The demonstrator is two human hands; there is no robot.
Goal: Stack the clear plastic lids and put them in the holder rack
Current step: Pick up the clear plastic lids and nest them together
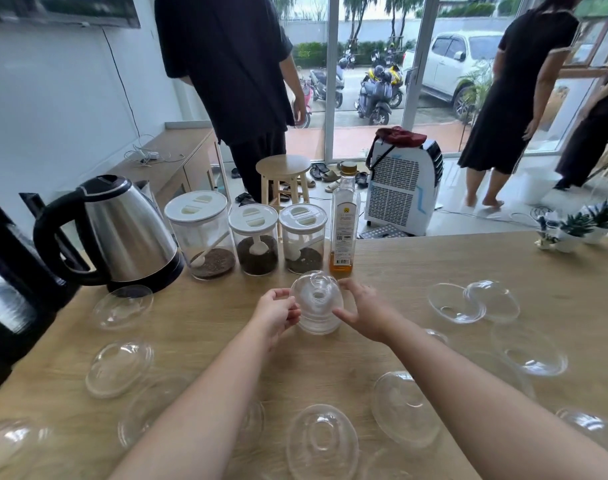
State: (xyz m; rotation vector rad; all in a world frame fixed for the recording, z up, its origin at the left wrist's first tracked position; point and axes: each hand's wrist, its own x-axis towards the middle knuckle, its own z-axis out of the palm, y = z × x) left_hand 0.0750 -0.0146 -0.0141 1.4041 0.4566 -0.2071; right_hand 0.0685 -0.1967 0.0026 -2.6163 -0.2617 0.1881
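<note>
- While both hands work near the middle of the light wooden desk point(434, 261), a small stack of clear round plastic lids point(315, 303) sits between them.
- The left hand point(276, 315) has its fingers curled around the left side of the stack, grasping it.
- The right hand point(359, 311) touches the right side of the stack, with its fingers spread along the top and its thumb low on the side.
- More clear plastic lids lie loose on the desk, one by one.
- One loose lid point(123, 306) lies by the left edge, just in front of the shiny silver kettle with a black handle point(115, 230).
- Another loose lid point(119, 368) lies nearer along the left edge.
- Two lids point(472, 301) overlap toward the right side of the desk.
- One lid point(321, 441) lies at the near edge, between the two arms.
- Three clear jars with white tops point(250, 233) stand in a row along the far edge, with dark grounds and white scoops inside.
- A tall clear bottle with a little yellow liquid point(344, 220) stands just right of the jars, behind the stack.
- Small green plants in white pots point(579, 226) sit at the far right corner.
</note>
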